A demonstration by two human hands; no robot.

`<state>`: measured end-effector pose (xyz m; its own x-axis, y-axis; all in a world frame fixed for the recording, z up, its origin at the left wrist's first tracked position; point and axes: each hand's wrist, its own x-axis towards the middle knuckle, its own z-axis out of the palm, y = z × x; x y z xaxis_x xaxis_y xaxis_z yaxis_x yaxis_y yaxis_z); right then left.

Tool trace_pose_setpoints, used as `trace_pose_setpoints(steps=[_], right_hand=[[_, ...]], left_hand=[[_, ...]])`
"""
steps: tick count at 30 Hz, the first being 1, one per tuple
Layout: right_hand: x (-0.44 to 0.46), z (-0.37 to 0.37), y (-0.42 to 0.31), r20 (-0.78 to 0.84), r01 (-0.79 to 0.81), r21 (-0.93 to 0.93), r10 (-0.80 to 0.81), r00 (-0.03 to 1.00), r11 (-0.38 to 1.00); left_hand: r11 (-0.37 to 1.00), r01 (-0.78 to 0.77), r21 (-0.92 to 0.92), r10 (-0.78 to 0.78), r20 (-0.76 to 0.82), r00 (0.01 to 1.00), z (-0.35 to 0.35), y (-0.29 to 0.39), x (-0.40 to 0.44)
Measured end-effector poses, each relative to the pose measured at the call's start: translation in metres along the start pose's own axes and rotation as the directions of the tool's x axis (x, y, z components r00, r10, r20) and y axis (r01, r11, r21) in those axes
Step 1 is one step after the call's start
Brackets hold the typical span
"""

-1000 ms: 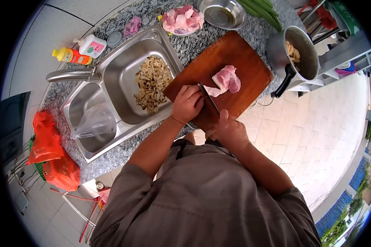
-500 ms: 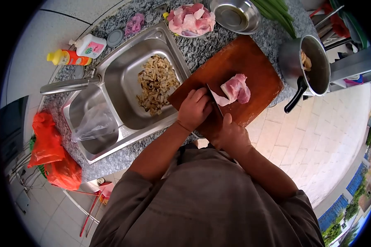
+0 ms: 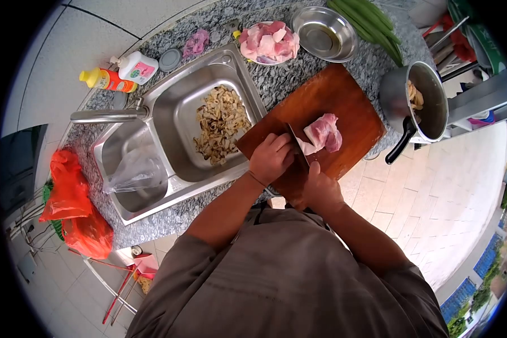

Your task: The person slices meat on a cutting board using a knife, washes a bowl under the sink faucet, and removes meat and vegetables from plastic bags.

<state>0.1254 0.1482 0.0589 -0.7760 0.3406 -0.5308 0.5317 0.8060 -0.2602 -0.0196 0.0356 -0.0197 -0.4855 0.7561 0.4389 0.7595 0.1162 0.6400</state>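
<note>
A brown wooden cutting board lies over the counter edge beside the sink. On it rests a chunk of raw pink meat, with a pale flap reaching toward the knife. My right hand is wrapped round the knife's handle, its blade standing on edge at the flap's left end. My left hand is just left of the blade with fingers curled; whatever lies under the fingertips is hidden.
Sliced mushrooms lie in the steel sink. Behind the board are a plate of cut meat, a steel bowl and green vegetables. A pot stands right; bottles stand near the faucet.
The view has shifted, so the counter things sit slightly differently in the frame. Both hands and the knife stay in nearly the same place beside the meat.
</note>
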Motion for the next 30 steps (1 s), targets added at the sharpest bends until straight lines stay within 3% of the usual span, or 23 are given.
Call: trace_pose_setpoints(steps=[2, 8, 11, 14, 16, 19, 20, 23, 24, 27, 28, 29, 30], right_hand=[[-0.003, 0.012, 0.009, -0.032, -0.016, 0.004, 0.016, 0.999, 1.0], [0.086, -0.033, -0.025, -0.138, 0.156, 0.081, -0.144, 0.98, 0.984], [0.044, -0.007, -0.008, -0.124, 0.1, 0.037, -0.094, 0.988, 0.994], [-0.006, 0.006, 0.015, 0.018, -0.021, 0.015, 0.02, 1.0, 1.0], [-0.018, 0.006, 0.017, 0.001, -0.011, 0.027, 0.011, 1.0, 1.0], [-0.019, 0.008, 0.019, -0.044, 0.006, 0.047, -0.004, 0.999, 0.999], [-0.019, 0.01, 0.021, -0.057, 0.01, 0.05, -0.007, 0.998, 0.999], [-0.019, 0.018, 0.026, -0.109, 0.067, 0.042, -0.062, 0.992, 0.997], [-0.019, 0.018, 0.03, -0.147, 0.098, 0.099, -0.083, 0.986, 0.99], [-0.02, 0.011, 0.052, -0.299, 0.16, 0.277, -0.073, 0.951, 0.947], [-0.023, 0.006, 0.059, -0.359, 0.163, 0.346, -0.03, 0.933, 0.924], [-0.028, 0.001, 0.065, -0.411, 0.169, 0.413, 0.017, 0.911, 0.895], [-0.03, -0.003, 0.072, -0.45, 0.161, 0.447, 0.066, 0.89, 0.88]], left_hand=[[1.0, -0.005, 0.004, 0.005, -0.018, 1.0, 0.002, -0.002, 0.004], [1.0, 0.001, 0.031, 0.0, -0.02, 1.0, 0.005, -0.008, -0.003], [0.998, 0.022, 0.051, -0.018, -0.075, 0.997, 0.007, -0.01, -0.004], [0.991, 0.118, 0.065, -0.107, -0.162, 0.981, 0.011, -0.004, -0.001], [0.984, 0.158, 0.077, -0.137, -0.227, 0.964, 0.011, -0.005, 0.0], [0.892, 0.388, -0.231, -0.425, -0.135, 0.895, 0.003, -0.003, -0.012], [0.897, 0.374, -0.236, -0.419, -0.177, 0.891, -0.001, -0.007, -0.019], [0.413, 0.686, -0.6, -0.815, 0.093, 0.572, -0.02, 0.007, -0.03], [0.317, 0.682, -0.659, -0.822, 0.168, 0.544, -0.025, 0.011, -0.028], [0.193, 0.547, -0.815, -0.75, 0.237, 0.618, -0.024, 0.031, -0.015], [0.191, 0.459, -0.868, -0.635, 0.247, 0.732, -0.019, 0.032, -0.01], [0.327, 0.489, -0.809, -0.636, 0.195, 0.747, -0.012, 0.039, -0.006], [0.583, 0.507, -0.634, -0.571, 0.124, 0.811, -0.006, 0.041, 0.001]])
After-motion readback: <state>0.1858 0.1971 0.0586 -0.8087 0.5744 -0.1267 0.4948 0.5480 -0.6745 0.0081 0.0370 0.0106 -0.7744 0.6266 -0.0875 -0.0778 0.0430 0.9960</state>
